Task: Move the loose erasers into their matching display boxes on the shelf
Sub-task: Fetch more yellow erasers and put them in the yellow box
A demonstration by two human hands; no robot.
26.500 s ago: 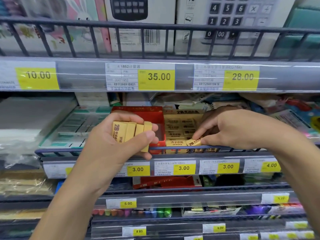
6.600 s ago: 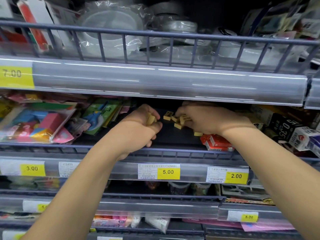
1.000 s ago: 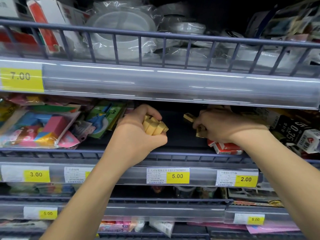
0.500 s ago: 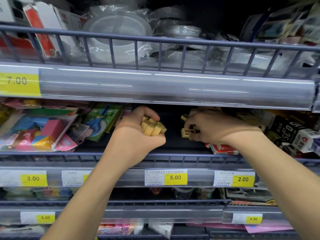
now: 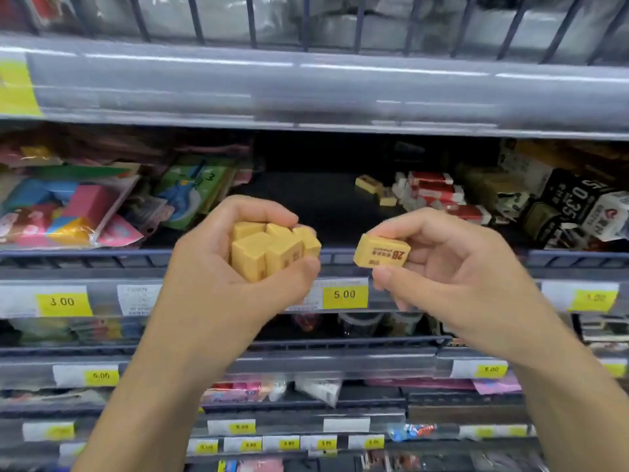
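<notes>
The left hand (image 5: 235,270) is curled around a bunch of yellow erasers (image 5: 272,250), about 5 that can be counted, packed tight between the fingers and the thumb. The right hand (image 5: 452,267) pinches 1 more yellow eraser (image 5: 381,252), with the thumb below and the fingers above. It has "2B" printed on its side. Both hands hang in front of the shelf rail (image 5: 102,255), close to each other but not touching.

2 more loose erasers (image 5: 369,183) lie far back on the dark shelf floor (image 5: 306,199), just beside some red and white packs (image 5: 435,189). No matching display box can be seen here, so the erasers will likely have to be carried somewhere else.

The bunch in the left hand looks full. If the person tries to push 1 more eraser in, the ones on the outside may pop out and fall, maybe down behind the lower shelves. The erasers are small blocks with flat sides and smooth wrappers, so they can slide on each other when squeezed. Reaching for the 2 at the back could bump the red and white packs and mix things up. It would also be easy to forget those 2, as they sit in the dark.

To the left are soft, shiny plastic bags of bright toys (image 5: 68,206). To the right are stiff paper boxes (image 5: 578,206). The price strip (image 5: 344,294) is clear plastic with yellow tags.
</notes>
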